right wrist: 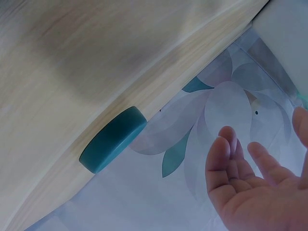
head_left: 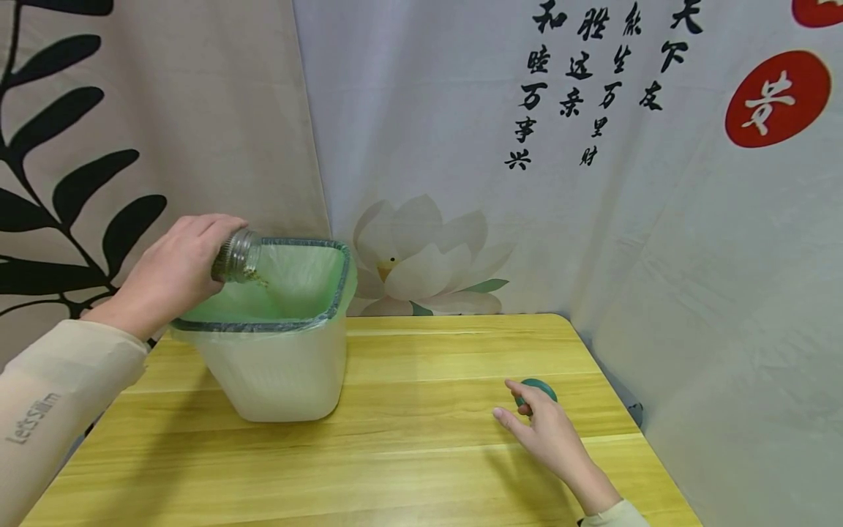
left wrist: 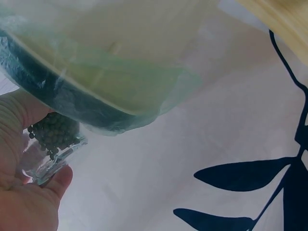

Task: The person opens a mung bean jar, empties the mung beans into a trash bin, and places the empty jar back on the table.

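My left hand grips a small clear glass jar tipped sideways over the bin's left side. The jar's mouth points right into the bin, and small bits spill from it. In the left wrist view, small round dark green beans show inside the jar, partly hidden by my hand. A whitish bin with a green bag liner and a dark rim stands on the table. My right hand hovers over the table's right side, fingers relaxed and holding nothing. Beyond its fingers a round dark green lid lies on the table, apart from them.
The yellow wood-grain table ends at a rounded far right corner. Behind it hangs a pale cloth backdrop printed with a lotus, black leaves and characters. Another cloth wall closes the right side.
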`<state>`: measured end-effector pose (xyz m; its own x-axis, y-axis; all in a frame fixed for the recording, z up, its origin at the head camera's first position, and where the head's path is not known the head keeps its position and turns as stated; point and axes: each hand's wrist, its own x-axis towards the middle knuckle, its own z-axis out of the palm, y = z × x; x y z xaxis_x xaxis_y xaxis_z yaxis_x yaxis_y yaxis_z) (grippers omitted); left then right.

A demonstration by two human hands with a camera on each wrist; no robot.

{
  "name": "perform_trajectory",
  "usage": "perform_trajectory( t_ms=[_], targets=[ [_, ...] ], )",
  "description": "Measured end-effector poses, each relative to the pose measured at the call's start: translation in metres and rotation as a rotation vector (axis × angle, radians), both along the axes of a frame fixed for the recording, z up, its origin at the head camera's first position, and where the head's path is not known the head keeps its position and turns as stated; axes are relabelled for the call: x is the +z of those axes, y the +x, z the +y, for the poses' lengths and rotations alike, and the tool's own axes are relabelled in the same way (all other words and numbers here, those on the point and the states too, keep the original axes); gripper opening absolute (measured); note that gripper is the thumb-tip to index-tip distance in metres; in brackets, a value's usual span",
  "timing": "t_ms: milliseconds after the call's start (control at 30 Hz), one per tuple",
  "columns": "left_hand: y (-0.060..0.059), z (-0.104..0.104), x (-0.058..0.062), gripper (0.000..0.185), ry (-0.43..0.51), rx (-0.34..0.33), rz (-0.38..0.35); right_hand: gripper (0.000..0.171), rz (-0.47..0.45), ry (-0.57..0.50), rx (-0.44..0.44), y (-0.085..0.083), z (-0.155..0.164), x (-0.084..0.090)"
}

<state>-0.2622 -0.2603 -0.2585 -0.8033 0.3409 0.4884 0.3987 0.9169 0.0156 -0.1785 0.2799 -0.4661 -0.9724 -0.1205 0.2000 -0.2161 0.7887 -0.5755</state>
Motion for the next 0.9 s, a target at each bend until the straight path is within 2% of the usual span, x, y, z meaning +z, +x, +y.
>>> perform_trajectory(
  t_ms=[700, 900],
  targets=[
    [0.002, 0.0024, 0.0026, 0.09, -0.015, -0.022, 0.037, 0.066, 0.005, 0.003, -0.004, 0.0017, -0.0005, -0.0005],
    [0.0025, 0.0037, 0.0039, 0.09, -0.021, -0.016, 0.029, 0.067, -0.003, -0.005, -0.003, 0.002, -0.0002, -0.0009]
  ],
)
